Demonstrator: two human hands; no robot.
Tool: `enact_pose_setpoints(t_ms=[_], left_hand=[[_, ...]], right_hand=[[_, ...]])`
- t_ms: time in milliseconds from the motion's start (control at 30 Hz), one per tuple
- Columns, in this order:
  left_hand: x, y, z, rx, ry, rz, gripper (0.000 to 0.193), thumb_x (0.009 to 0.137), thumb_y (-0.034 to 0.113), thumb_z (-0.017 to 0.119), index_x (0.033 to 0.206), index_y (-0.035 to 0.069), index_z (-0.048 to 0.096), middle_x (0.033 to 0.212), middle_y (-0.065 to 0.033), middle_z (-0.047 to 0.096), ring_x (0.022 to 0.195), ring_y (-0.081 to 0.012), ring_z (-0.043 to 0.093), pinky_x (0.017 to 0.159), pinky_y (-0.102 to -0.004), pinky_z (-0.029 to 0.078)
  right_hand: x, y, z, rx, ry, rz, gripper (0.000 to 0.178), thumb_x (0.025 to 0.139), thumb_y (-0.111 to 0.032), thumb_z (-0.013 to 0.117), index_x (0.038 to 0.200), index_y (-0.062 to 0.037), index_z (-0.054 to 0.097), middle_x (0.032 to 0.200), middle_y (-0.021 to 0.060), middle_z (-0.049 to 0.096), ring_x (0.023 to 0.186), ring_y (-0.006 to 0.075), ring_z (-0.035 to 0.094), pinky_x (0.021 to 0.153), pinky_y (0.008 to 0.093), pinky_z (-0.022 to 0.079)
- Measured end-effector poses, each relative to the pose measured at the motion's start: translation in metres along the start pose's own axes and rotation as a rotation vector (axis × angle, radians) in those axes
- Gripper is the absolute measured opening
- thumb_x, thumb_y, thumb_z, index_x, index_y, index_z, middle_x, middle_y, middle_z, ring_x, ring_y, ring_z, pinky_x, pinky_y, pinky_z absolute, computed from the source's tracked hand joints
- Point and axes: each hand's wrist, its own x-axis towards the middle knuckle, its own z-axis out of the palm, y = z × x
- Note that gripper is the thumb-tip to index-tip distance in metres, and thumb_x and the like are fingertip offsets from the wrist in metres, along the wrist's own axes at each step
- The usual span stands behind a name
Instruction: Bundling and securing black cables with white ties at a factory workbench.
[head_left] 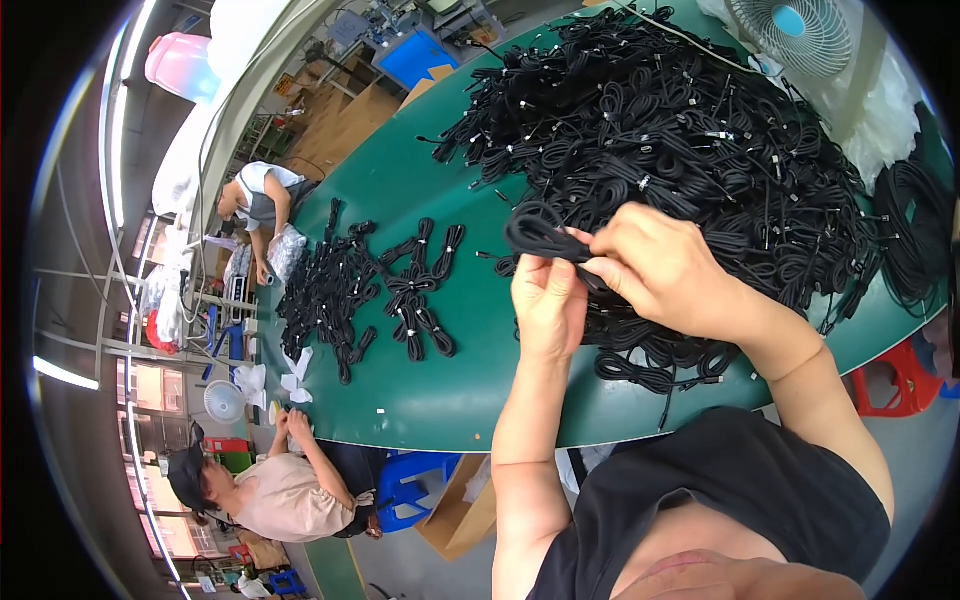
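Note:
A coiled black cable (540, 232) is held up over the green table (440, 400) between my two hands. My left hand (548, 295) grips the coil from below, thumb pressed against it. From the right, my right hand (655, 265) pinches the cable's other side with closed fingers. Just behind and beneath them spreads a large heap of black cable coils (680, 130) with silvery plugs. One coil (650, 372) lies near the table's front edge, below my right hand.
Left of my hands lie loose bundled cables (415, 285) and a denser pile (330, 285). One person (290, 470) sits at the table's left; another (262, 200) works at the far end. A fan (795, 35) stands at back right, beside a thick cable coil (910, 230). A red stool (895, 380) is at right.

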Motion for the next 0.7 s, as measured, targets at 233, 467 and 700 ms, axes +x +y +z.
enact_pose_setpoints(t_ms=[233, 467, 700], left_hand=[[0.006, 0.006, -0.010, -0.014, -0.003, 0.032, 0.040, 0.084, 0.015, 0.060, 0.118, 0.001, 0.045, 0.112, -0.0143, 0.052, 0.100, -0.0228, 0.052, 0.083, -0.0334, 0.046], [0.005, 0.026, -0.023, 0.364, 0.055, 0.046, 0.050, 0.094, 0.037, 0.037, 0.120, -0.005, 0.041, 0.107, -0.0192, 0.052, 0.065, -0.0132, 0.055, 0.046, -0.0212, 0.044], [-0.008, 0.018, -0.023, 0.552, 0.194, 0.095, 0.051, 0.094, 0.040, 0.036, 0.105, -0.007, 0.053, 0.079, -0.0144, 0.061, 0.049, -0.0104, 0.050, 0.040, -0.0180, 0.038]], right_hand=[[0.007, 0.007, 0.007, 0.532, -0.189, 0.392, 0.033, 0.085, -0.023, 0.059, 0.108, 0.0011, 0.055, 0.091, 0.0172, 0.060, 0.081, 0.0285, 0.062, 0.069, 0.0316, 0.049], [0.005, 0.014, 0.012, 0.083, -0.049, -0.057, 0.033, 0.072, -0.007, 0.066, 0.104, -0.0077, 0.060, 0.094, 0.0120, 0.053, 0.086, 0.0285, 0.050, 0.073, 0.0351, 0.046], [0.005, 0.017, 0.020, 0.228, -0.123, 0.007, 0.035, 0.072, -0.005, 0.066, 0.106, -0.0088, 0.060, 0.094, 0.0121, 0.053, 0.084, 0.0282, 0.051, 0.072, 0.0348, 0.047]])
